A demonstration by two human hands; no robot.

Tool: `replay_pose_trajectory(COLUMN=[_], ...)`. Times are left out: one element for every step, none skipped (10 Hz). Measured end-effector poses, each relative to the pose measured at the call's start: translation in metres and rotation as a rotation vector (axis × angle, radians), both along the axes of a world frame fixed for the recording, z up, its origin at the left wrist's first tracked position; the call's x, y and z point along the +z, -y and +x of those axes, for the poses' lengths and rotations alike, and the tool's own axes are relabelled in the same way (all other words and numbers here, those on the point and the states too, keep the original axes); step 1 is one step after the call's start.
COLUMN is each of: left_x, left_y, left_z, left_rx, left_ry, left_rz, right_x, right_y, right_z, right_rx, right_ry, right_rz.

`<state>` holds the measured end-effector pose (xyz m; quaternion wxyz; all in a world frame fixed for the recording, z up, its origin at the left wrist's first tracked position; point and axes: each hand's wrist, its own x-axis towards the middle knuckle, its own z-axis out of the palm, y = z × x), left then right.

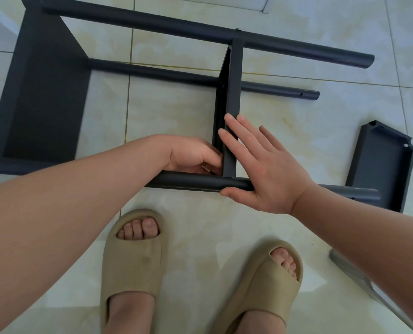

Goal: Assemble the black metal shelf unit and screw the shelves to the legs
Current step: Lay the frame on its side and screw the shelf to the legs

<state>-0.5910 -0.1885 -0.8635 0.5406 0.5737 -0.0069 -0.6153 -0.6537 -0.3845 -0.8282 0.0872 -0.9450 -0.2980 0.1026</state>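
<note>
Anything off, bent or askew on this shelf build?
Nothing looks damaged or askew. The shelf unit lies on its side on the tiled floor; the middle shelf sits square to the legs. One loose shelf lies by the near leg, not yet fitted.

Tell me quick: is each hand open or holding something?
Left hand: curled beside the middle shelf; contents cannot be told.
Right hand: open, flat against that shelf and the near leg.
</note>
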Motion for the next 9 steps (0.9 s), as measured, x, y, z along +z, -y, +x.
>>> replay_pose_trajectory(left_x=[-0.0019,-0.0020,0.0000,0.0017,0.0015,0.0005,-0.0017,-0.0026,-0.0016], left_y=[-0.0008,-0.0022,-0.0027,-0.0021,-0.0003,-0.0005,-0.0013,-0.0021,-0.0023], left_z=[-0.0003,0.0001,0.0014,0.0018,0.0005,0.0000,0.0001,0.0011,0.0011], left_rx=[-0.017,-0.004,-0.010,0.005,0.035,-0.031,-0.036,-0.009,0.006], left_ry=[0.040,0.033,0.052,0.017,-0.033,0.045,0.053,0.025,0.015], left_rz=[0.022,0.006,-0.005,-0.017,-0.015,0.043,0.052,0.010,-0.021], right_x=[0.0000,-0.0003,0.0000,-0.0002,-0.0009,-0.0012,-0.0014,-0.0016,-0.0013], right_y=[0.0002,-0.0001,0.0002,0.0001,0.0001,0.0003,0.0003,0.0004,0.0002], right_z=[0.0001,0.0002,0.0004,0.0001,0.0000,0.0001,0.0001,0.0000,0.0002], right_rx=[-0.001,0.002,0.001,0.001,0.003,0.002,0.001,0.003,0.002], right_ry=[-0.001,-0.001,0.005,0.006,0.008,0.009,0.014,0.013,0.006], right_rz=[0.002,-0.002,-0.002,-0.001,-0.001,0.000,0.008,0.006,0.004])
